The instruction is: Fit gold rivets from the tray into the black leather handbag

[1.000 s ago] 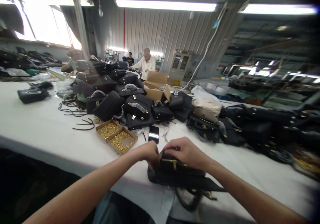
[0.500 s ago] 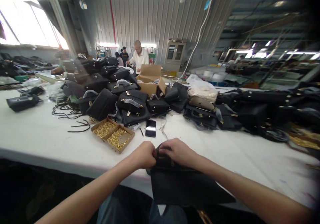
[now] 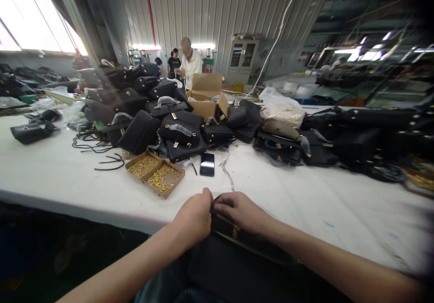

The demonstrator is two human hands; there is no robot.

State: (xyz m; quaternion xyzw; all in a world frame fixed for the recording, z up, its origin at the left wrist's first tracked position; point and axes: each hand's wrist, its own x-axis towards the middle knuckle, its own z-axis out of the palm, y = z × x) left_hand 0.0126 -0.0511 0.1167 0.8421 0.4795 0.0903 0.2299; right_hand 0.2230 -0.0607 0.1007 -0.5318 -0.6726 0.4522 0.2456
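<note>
A black bag (image 3: 244,267) with a gold zip pull rests against my lap at the table's front edge. My left hand (image 3: 198,213) is closed at the bag's upper left corner, its fingers pinched on the edge. Right beside it, my right hand (image 3: 237,208) grips the same top edge between thumb and fingers. The fingertips of both hands nearly meet, and whatever small part lies between them is hidden. Beyond the hands lie a dark phone (image 3: 207,165) and a cardboard tray (image 3: 165,196) of small gold pieces.
Black bags (image 3: 183,129) are heaped across the white table (image 3: 84,190). Behind them stand an open cardboard box (image 3: 205,109) and a plastic bag (image 3: 280,109). Black cords (image 3: 110,162) lie at the left. A person in a white shirt (image 3: 191,66) stands beyond the table.
The view has tilted down a little. The black bag has tipped toward my lap, showing its zip opening more, and my left hand has turned upward at its corner.
</note>
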